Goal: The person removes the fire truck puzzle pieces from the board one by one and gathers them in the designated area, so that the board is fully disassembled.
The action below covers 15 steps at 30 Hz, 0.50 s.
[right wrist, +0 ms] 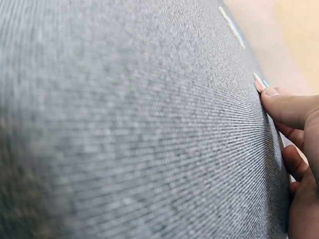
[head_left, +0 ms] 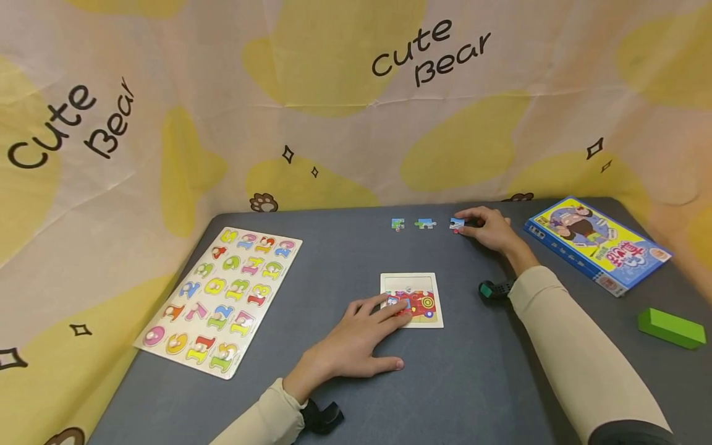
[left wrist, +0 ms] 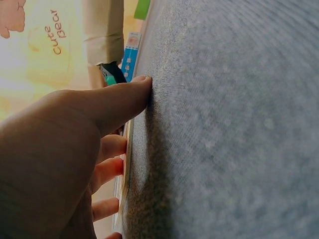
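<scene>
My left hand rests its spread fingers on a small jigsaw puzzle board with a pale frame. Its lower part shows a red picture, partly hidden under the fingers, and the upper part of the frame is bare. In the left wrist view the thumb touches the grey tabletop, apart from the board. At the back of the table my right hand pinches a small blue-and-white puzzle piece between thumb and fingers, at the tabletop. Two more puzzle pieces, one mostly green and one blue-green, lie in a row left of it.
A number board with colourful knobbed numerals lies on the left. On the right are a blue-and-yellow box and a green block. A printed cloth hangs behind the grey table.
</scene>
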Tool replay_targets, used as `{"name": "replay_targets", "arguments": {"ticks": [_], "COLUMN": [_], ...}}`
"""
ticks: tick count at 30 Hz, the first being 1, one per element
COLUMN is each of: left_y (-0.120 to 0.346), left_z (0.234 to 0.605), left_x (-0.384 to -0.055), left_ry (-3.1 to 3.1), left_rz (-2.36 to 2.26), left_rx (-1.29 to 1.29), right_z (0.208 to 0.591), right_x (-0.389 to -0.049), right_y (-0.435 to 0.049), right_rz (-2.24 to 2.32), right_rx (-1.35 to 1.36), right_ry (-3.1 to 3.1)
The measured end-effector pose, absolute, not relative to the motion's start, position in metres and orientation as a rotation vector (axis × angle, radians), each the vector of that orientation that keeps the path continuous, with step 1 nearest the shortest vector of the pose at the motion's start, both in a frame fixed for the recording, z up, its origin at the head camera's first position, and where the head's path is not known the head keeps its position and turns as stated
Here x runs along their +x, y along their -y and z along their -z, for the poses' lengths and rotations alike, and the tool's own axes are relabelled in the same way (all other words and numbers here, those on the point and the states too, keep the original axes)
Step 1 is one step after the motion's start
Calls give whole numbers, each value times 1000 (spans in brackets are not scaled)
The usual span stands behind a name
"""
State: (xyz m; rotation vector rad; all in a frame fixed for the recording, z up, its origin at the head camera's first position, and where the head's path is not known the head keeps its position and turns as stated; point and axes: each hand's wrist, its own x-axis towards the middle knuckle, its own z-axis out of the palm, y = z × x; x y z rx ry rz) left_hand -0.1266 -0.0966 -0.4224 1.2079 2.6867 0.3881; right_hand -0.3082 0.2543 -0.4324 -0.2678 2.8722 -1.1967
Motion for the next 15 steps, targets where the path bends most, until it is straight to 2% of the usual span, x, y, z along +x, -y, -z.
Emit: {"name": "replay_targets", "arguments": {"ticks": [15], "left_y": [96], "left_z": [422], "left_x": [-127], "left_ry": [-2686], "left_rz": [-395], "left_rx": [1203], "right_z": [431], "right_x": [-307], "right_y": [-253], "right_rz": [1175], "right_rx": [-324], "right_ry": [-2881]}}
